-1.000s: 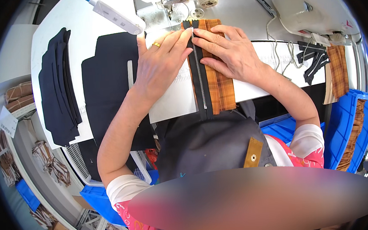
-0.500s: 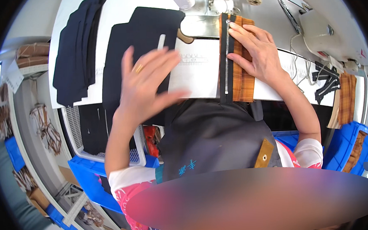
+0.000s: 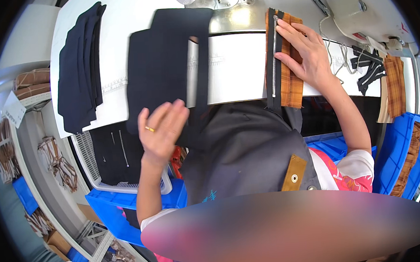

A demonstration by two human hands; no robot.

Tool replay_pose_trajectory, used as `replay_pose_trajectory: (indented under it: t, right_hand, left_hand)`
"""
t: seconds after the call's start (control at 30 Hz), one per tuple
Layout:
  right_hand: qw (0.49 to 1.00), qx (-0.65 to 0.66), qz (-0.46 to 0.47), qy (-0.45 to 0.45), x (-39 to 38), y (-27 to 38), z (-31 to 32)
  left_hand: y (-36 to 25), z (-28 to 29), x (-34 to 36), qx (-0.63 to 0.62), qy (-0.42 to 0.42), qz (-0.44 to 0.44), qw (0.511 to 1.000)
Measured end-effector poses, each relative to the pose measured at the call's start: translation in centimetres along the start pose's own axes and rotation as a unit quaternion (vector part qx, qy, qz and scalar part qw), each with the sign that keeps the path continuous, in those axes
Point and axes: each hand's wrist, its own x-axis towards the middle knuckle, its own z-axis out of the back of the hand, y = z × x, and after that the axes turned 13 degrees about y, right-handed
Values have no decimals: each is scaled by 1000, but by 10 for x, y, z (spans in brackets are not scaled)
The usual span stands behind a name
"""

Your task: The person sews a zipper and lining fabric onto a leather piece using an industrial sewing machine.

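My right hand [image 3: 309, 54] lies with fingers spread on an orange plaid fabric strip [image 3: 292, 91]. Along its left side runs a black zipper [image 3: 273, 66] with metal teeth, close to the thumb and fingertips. Farther left, a dark navy fabric piece [image 3: 156, 62] has a long slot through which the white tabletop shows. Over the lower part of that piece is my left hand [image 3: 162, 133], its fingers stretched out and a ring on one. Whether its fingertips press on the cloth I cannot tell. The piece's right edge looks blurred.
Stacked dark fabric pieces [image 3: 81, 66] lie at the table's left. A sewing machine's metal bed [image 3: 242, 20] is at the back. Loose black zippers [image 3: 370, 68] and another plaid strip [image 3: 395, 85] are at the right. Below stand a white basket [image 3: 85, 156] and blue bins [image 3: 396, 154].
My left hand has moved down and slightly left. The navy piece's slot now shows much wider and longer. My right hand, plaid strip and zipper appear farther right; the view has shifted too.
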Motion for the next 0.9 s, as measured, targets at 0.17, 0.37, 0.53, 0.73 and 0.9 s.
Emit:
replay_pose_trajectory:
  t: [0.17,0.37,0.53,0.73,0.9]
  right_hand:
    - [999,8,-36,19,-9,1,5]
    - [1000,-3,-18,-4,-7,0,3]
    - [1000,4,-27,11,-8,1,6]
    - [1000,18,-13,10,3,6,4]
    - [1000,24,-5,11,8,7,1]
  left_hand:
    - [-43,-6,43,-35,-1,-40,999]
    - [-54,-28,90,-46,-44,-12,998]
    - [-54,-34,95,-80,-25,7,996]
    - [-54,-39,91,-125,-44,7,991]
    - [-55,-34,93,-143,-19,34,989]
